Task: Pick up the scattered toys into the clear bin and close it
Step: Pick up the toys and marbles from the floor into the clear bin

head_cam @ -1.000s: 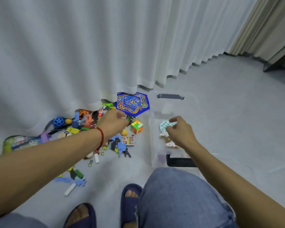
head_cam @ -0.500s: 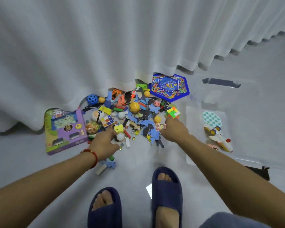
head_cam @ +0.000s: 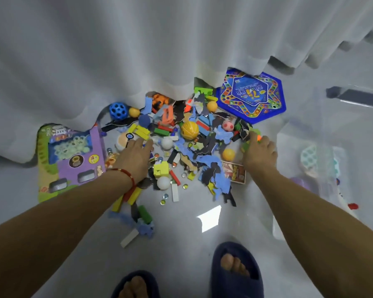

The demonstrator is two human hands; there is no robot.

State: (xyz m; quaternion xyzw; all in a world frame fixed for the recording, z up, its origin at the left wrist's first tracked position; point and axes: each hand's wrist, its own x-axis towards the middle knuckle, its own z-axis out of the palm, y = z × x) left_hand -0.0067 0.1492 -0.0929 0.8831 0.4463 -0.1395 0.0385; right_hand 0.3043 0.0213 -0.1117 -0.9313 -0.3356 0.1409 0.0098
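A heap of scattered toys (head_cam: 181,147) lies on the grey floor against the curtain: foam puzzle pieces, wooden blocks, marbles, small balls. My left hand (head_cam: 134,157) rests on the heap's left side, fingers stretched over small pieces near a white ball (head_cam: 166,143). My right hand (head_cam: 258,153) is at the heap's right edge, fingers curled round a colourful cube (head_cam: 253,137) that shows green and orange. The clear bin (head_cam: 289,145) stands open at the right, holding a teal bubble toy (head_cam: 310,157) and a white toy plane (head_cam: 342,196).
A purple boxed toy (head_cam: 73,160) lies left of the heap, a blue hexagonal game board (head_cam: 252,95) at the back right. A white curtain (head_cam: 138,50) hangs over the heap's far edge. My feet in dark slippers (head_cam: 235,269) stand near the bottom.
The view swung left from the bin to the heap. My right hand left the bin and closed on the cube. My left hand moved forward onto the heap's left side.
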